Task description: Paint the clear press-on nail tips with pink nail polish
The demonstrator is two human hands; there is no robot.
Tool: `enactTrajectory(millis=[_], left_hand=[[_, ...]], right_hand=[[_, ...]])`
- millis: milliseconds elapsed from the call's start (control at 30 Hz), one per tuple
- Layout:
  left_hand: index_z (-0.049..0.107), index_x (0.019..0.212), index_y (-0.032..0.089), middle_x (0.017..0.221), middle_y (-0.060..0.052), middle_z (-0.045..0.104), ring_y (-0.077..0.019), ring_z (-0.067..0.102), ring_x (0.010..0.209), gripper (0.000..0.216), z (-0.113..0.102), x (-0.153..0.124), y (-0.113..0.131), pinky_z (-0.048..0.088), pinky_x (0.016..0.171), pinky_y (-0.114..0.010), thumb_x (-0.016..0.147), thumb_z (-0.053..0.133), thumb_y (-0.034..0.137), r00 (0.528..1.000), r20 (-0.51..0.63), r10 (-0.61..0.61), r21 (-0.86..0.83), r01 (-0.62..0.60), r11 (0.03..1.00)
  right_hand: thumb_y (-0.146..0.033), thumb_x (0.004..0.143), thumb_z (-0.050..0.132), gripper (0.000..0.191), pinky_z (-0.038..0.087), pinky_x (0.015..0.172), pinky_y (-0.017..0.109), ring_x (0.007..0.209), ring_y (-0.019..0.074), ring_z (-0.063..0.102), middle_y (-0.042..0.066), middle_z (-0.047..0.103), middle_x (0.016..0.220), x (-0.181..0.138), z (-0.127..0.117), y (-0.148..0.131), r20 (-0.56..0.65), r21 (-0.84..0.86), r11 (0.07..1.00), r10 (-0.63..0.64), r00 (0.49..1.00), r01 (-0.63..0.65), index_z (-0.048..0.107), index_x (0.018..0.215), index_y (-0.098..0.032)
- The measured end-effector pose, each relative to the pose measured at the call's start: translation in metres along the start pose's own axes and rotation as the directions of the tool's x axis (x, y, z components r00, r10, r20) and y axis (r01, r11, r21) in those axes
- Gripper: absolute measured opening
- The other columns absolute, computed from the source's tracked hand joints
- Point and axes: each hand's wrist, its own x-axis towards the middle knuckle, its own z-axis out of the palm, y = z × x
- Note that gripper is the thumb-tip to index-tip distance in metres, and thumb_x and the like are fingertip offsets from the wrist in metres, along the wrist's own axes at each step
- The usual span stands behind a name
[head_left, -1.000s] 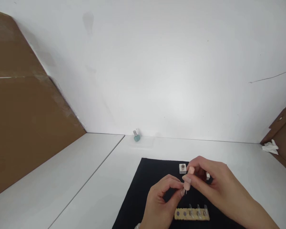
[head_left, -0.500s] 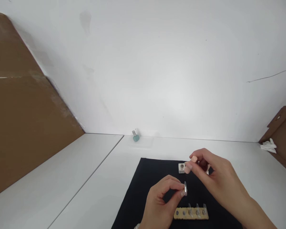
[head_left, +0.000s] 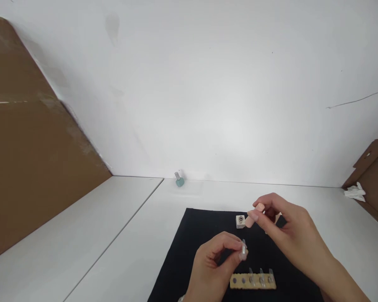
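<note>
My left hand pinches a small clear nail tip between thumb and forefinger, held upright above the black mat. My right hand hovers to the right and slightly farther back, fingers closed on a small pink-capped brush with a dark red piece showing behind the fingers. Just left of that cap a small white square bottle stands open on the mat. A tan strip holder with three clear nail tips standing in it lies on the mat in front of my hands.
A teal nail polish bottle stands at the back by the white wall. Brown cardboard panels rise on the left and at the far right, where crumpled white tissue lies. The white table surrounds the mat.
My right hand has drawn the pink-capped brush up and to the right, away from the nail tip. My left hand stays almost still with the tip.
</note>
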Motion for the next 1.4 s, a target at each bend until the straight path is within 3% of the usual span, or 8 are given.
enactTrajectory(millis=[200, 367, 533, 700, 867, 1033, 1200, 1400], left_hand=[[0.078, 0.074, 0.021, 0.078, -0.001, 0.077, -0.0177, 0.070, 0.076, 0.014, 0.000, 0.000, 0.001, 0.055, 0.072, -0.025, 0.084, 0.078, 0.013, 0.999, 0.000, -0.051, -0.050, 0.051, 0.997], [0.078, 0.073, 0.022, 0.079, -0.001, 0.078, -0.0183, 0.071, 0.076, 0.015, -0.001, 0.000, -0.002, 0.055, 0.072, -0.025, 0.084, 0.077, 0.013, 1.000, 0.002, -0.016, -0.035, 0.016, 0.999], [0.079, 0.073, 0.022, 0.080, -0.001, 0.077, -0.0185, 0.070, 0.077, 0.014, 0.000, 0.001, 0.000, 0.054, 0.072, -0.025, 0.082, 0.078, 0.011, 0.999, -0.013, -0.031, 0.003, 0.031, 1.000], [0.078, 0.072, 0.022, 0.080, -0.002, 0.078, -0.0190, 0.070, 0.076, 0.014, 0.001, 0.001, 0.002, 0.054, 0.072, -0.026, 0.083, 0.078, 0.012, 0.999, -0.024, -0.027, 0.018, 0.028, 0.999], [0.078, 0.071, 0.021, 0.075, 0.000, 0.076, -0.0174, 0.070, 0.073, 0.012, 0.001, 0.001, 0.000, 0.055, 0.072, -0.025, 0.081, 0.081, 0.015, 0.991, -0.001, -0.132, -0.107, 0.131, 0.986], [0.079, 0.072, 0.019, 0.073, 0.000, 0.075, -0.0158, 0.069, 0.067, 0.012, 0.001, 0.002, 0.001, 0.056, 0.068, -0.025, 0.077, 0.087, 0.025, 0.962, -0.004, -0.274, -0.181, 0.269, 0.946], [0.075, 0.066, 0.018, 0.064, 0.002, 0.070, -0.0155, 0.067, 0.065, 0.018, 0.004, 0.002, 0.006, 0.054, 0.066, -0.024, 0.073, 0.090, 0.027, 0.954, -0.035, -0.299, -0.188, 0.288, 0.939], [0.077, 0.067, 0.018, 0.067, 0.000, 0.072, -0.0162, 0.067, 0.064, 0.018, 0.005, 0.003, 0.008, 0.055, 0.067, -0.026, 0.071, 0.091, 0.029, 0.952, -0.055, -0.300, -0.187, 0.285, 0.940]], right_hand=[[-0.036, 0.100, 0.062, 0.014, 0.049, 0.057, 0.020, 0.064, 0.0121, 0.064, -0.008, 0.077, 0.076, -0.001, -0.005, -0.003, 0.162, 0.080, 0.996, 0.032, 0.986, -0.045, 0.062, 0.088, -0.029], [-0.038, 0.099, 0.062, 0.015, 0.046, 0.054, 0.021, 0.061, 0.0124, 0.060, -0.007, 0.077, 0.077, 0.000, -0.002, -0.003, 0.038, 0.017, 0.999, 0.037, 0.999, -0.038, 0.062, 0.088, -0.028], [-0.037, 0.100, 0.061, 0.015, 0.047, 0.056, 0.022, 0.063, 0.0137, 0.064, -0.006, 0.077, 0.075, 0.000, -0.002, -0.003, 0.207, 0.062, 0.995, 0.067, 0.976, -0.081, 0.061, 0.088, -0.027], [-0.038, 0.100, 0.061, 0.016, 0.047, 0.055, 0.024, 0.061, 0.0147, 0.062, -0.004, 0.077, 0.076, 0.000, -0.002, -0.004, 0.050, 0.005, 0.998, 0.060, 0.997, -0.060, 0.060, 0.088, -0.027], [-0.034, 0.099, 0.061, 0.015, 0.049, 0.056, 0.022, 0.061, 0.0133, 0.065, -0.006, 0.076, 0.073, -0.001, 0.000, -0.005, 0.203, 0.056, 0.996, 0.050, 0.978, -0.062, 0.061, 0.087, -0.027], [-0.036, 0.100, 0.061, 0.014, 0.048, 0.053, 0.022, 0.060, 0.0136, 0.064, -0.005, 0.076, 0.075, 0.000, 0.001, -0.004, -0.007, -0.026, 1.000, 0.011, 1.000, -0.011, 0.062, 0.089, -0.028], [-0.031, 0.099, 0.060, 0.013, 0.049, 0.054, 0.022, 0.061, 0.0134, 0.065, -0.006, 0.074, 0.072, -0.002, 0.000, -0.006, 0.187, 0.045, 0.999, -0.001, 0.982, -0.007, 0.060, 0.087, -0.027], [-0.035, 0.100, 0.060, 0.015, 0.047, 0.054, 0.024, 0.060, 0.0141, 0.063, -0.004, 0.077, 0.076, -0.001, 0.000, -0.004, 0.060, -0.021, 1.000, 0.012, 0.998, -0.011, 0.061, 0.087, -0.027]])
